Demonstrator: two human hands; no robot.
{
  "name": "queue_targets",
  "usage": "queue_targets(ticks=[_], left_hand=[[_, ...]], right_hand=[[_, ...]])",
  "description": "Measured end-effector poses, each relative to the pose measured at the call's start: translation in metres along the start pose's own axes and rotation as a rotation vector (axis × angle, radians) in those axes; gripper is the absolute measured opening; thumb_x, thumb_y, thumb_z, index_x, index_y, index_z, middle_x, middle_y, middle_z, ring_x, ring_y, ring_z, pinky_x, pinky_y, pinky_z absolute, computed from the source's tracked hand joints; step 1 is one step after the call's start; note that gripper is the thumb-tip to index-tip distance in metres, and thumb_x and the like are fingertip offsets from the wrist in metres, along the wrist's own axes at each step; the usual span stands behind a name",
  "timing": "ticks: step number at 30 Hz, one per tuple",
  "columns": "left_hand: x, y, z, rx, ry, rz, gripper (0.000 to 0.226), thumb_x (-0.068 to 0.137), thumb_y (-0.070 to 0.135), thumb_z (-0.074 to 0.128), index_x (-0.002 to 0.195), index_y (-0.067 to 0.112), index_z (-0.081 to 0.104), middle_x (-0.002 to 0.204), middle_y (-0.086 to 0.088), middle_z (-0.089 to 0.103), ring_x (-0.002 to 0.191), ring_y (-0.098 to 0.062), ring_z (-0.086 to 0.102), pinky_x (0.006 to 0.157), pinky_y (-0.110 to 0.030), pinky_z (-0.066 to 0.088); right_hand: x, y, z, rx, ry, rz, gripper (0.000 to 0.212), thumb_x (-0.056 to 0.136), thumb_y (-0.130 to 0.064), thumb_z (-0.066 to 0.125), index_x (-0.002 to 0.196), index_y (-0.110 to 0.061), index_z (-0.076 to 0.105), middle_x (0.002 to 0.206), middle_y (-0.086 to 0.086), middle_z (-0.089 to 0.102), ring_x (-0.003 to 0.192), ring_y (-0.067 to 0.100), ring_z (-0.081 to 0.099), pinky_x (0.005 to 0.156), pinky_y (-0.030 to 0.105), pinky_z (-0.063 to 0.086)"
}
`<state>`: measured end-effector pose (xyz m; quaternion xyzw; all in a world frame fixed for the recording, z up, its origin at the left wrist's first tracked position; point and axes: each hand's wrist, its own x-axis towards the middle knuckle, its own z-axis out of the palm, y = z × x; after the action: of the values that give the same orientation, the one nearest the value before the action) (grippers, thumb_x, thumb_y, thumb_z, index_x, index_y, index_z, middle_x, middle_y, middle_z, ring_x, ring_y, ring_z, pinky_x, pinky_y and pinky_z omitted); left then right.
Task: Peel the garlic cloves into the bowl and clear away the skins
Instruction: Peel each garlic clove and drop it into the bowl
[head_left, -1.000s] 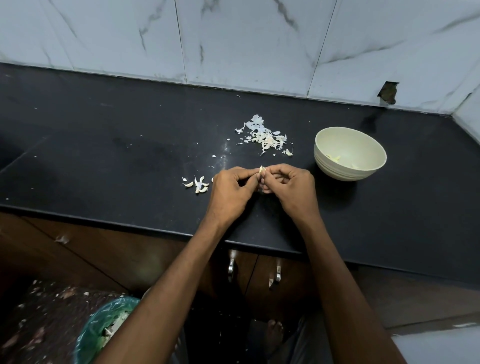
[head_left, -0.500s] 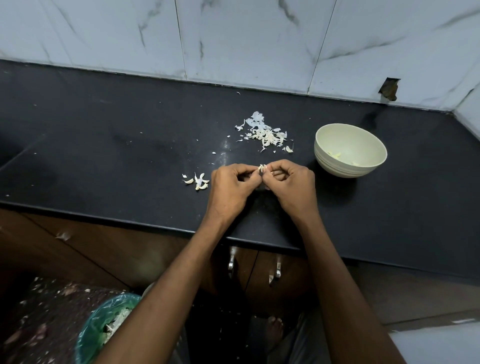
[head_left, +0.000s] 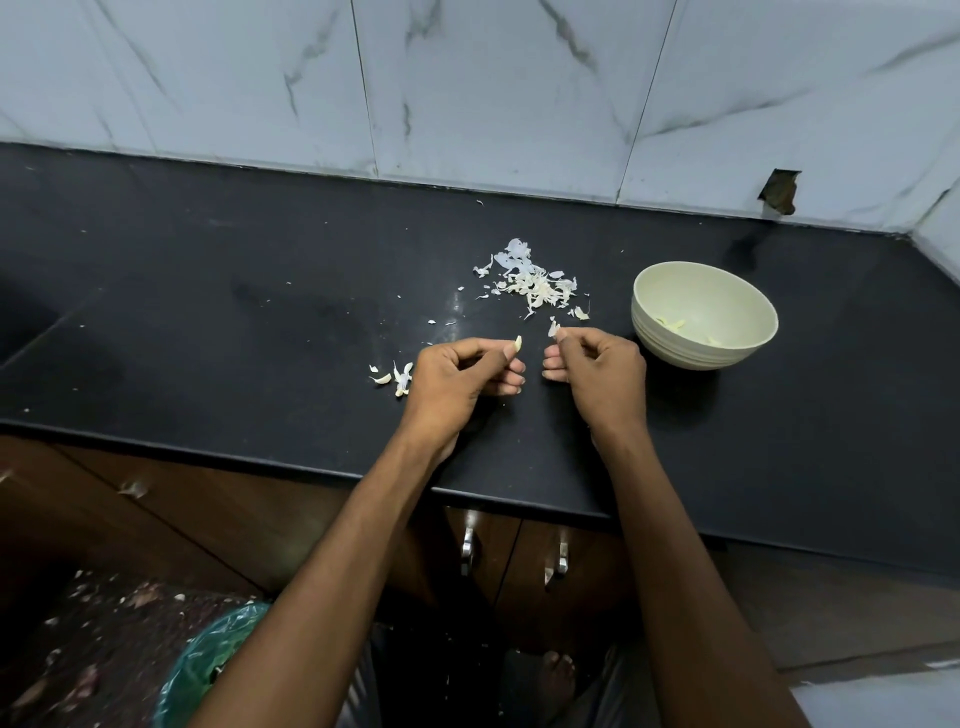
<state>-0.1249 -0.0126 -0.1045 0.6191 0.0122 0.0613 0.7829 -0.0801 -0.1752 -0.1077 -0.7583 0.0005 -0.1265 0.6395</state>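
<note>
Black bench w/ skin pile mid-rear; cream bowl just right of pile; few unpeeled cloves nr front, left of ctr; stray flakes scattered.

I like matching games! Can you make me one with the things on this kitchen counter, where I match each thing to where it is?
Things:
1. bowl
2. skin pile
3. clove
4. skin piece

Places:
A. pinched in the left hand
B. pinched in the right hand
C. on the counter, far right
D. on the counter, behind the hands

Pairs: 1-C, 2-D, 3-A, 4-B
</note>
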Motion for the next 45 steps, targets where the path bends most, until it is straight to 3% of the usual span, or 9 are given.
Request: queue_targets(ticks=[5, 7, 10, 17, 22, 29, 37, 42, 45], left_hand=[[0.002, 0.000, -0.002, -0.013, -0.017, -0.009, 0.023, 0.099, 0.009, 0.068, 0.110, -0.012, 0.071, 0.084, -0.015, 0.071, 0.071, -0.018, 0.068, 0.075, -0.029, 0.061], [0.002, 0.000, -0.002, -0.008, -0.021, -0.003, 0.023, 0.100, 0.007, 0.065, 0.111, -0.013, 0.069, 0.083, -0.013, 0.070, 0.071, -0.017, 0.067, 0.074, -0.028, 0.061], [0.002, -0.001, -0.004, -0.003, -0.027, 0.006, 0.023, 0.101, 0.005, 0.063, 0.113, -0.014, 0.068, 0.084, -0.013, 0.069, 0.071, -0.017, 0.067, 0.073, -0.026, 0.060], [0.004, -0.005, -0.006, 0.074, -0.074, 0.039, 0.021, 0.102, 0.003, 0.059, 0.112, -0.013, 0.069, 0.088, -0.017, 0.069, 0.075, -0.017, 0.064, 0.076, -0.028, 0.060], [0.001, -0.004, -0.005, 0.103, -0.106, 0.038, 0.020, 0.104, 0.002, 0.056, 0.110, -0.009, 0.071, 0.090, -0.018, 0.070, 0.077, -0.019, 0.064, 0.075, -0.027, 0.059], [0.002, -0.004, -0.001, 0.024, -0.026, 0.009, 0.019, 0.102, 0.005, 0.061, 0.109, -0.010, 0.070, 0.087, -0.019, 0.068, 0.078, -0.027, 0.064, 0.074, -0.028, 0.058], [-0.001, -0.007, 0.002, 0.059, 0.023, 0.039, 0.017, 0.101, 0.004, 0.062, 0.105, -0.009, 0.073, 0.083, -0.018, 0.069, 0.074, -0.025, 0.065, 0.071, -0.028, 0.058], [-0.002, -0.004, 0.004, 0.106, 0.149, 0.085, 0.013, 0.097, 0.000, 0.068, 0.109, 0.000, 0.074, 0.084, -0.015, 0.074, 0.071, -0.021, 0.069, 0.070, -0.029, 0.058], [-0.002, -0.004, 0.001, 0.131, 0.247, 0.160, 0.019, 0.096, 0.001, 0.070, 0.112, 0.007, 0.075, 0.090, -0.009, 0.078, 0.073, -0.016, 0.072, 0.073, -0.024, 0.058]], right_hand=[[0.003, -0.002, 0.005, -0.128, 0.120, -0.041, 0.016, 0.082, -0.023, 0.087, 0.081, -0.015, 0.074, 0.071, -0.003, 0.075, 0.062, 0.011, 0.074, 0.071, 0.036, 0.063], [0.001, -0.002, 0.002, -0.061, 0.043, -0.086, 0.012, 0.088, -0.007, 0.076, 0.095, -0.017, 0.077, 0.091, -0.006, 0.079, 0.084, 0.007, 0.076, 0.086, 0.038, 0.062], [-0.005, -0.003, 0.000, -0.048, -0.081, -0.196, 0.051, 0.084, 0.016, 0.051, 0.110, -0.018, 0.079, 0.117, -0.005, 0.076, 0.115, 0.003, 0.068, 0.104, 0.035, 0.055], [-0.014, -0.006, 0.005, 0.050, -0.299, -0.199, 0.019, 0.095, -0.008, 0.075, 0.113, -0.014, 0.079, 0.103, 0.002, 0.079, 0.086, 0.010, 0.073, 0.067, 0.025, 0.056], [-0.021, -0.007, 0.002, 0.037, -0.199, -0.195, 0.013, 0.093, -0.008, 0.077, 0.097, -0.020, 0.079, 0.087, -0.001, 0.079, 0.079, 0.013, 0.075, 0.065, 0.033, 0.061], [-0.035, -0.018, -0.027, 0.003, 0.083, -0.325, 0.012, 0.095, -0.013, 0.076, 0.106, -0.015, 0.079, 0.094, -0.003, 0.079, 0.084, 0.017, 0.076, 0.075, 0.049, 0.064], [0.006, -0.053, -0.114, -0.179, 0.297, -0.430, 0.020, 0.100, -0.020, 0.070, 0.117, -0.017, 0.080, 0.105, -0.003, 0.076, 0.092, 0.017, 0.073, 0.084, 0.038, 0.060], [0.031, -0.041, -0.130, -0.481, 0.216, -0.361, 0.039, 0.096, 0.008, 0.055, 0.121, -0.011, 0.077, 0.123, 0.005, 0.070, 0.113, 0.016, 0.066, 0.102, 0.016, 0.048], [0.021, -0.045, -0.125, -0.374, 0.230, -0.318, 0.049, 0.087, 0.014, 0.048, 0.113, -0.013, 0.080, 0.119, -0.003, 0.074, 0.111, 0.010, 0.067, 0.097, 0.011, 0.048]])
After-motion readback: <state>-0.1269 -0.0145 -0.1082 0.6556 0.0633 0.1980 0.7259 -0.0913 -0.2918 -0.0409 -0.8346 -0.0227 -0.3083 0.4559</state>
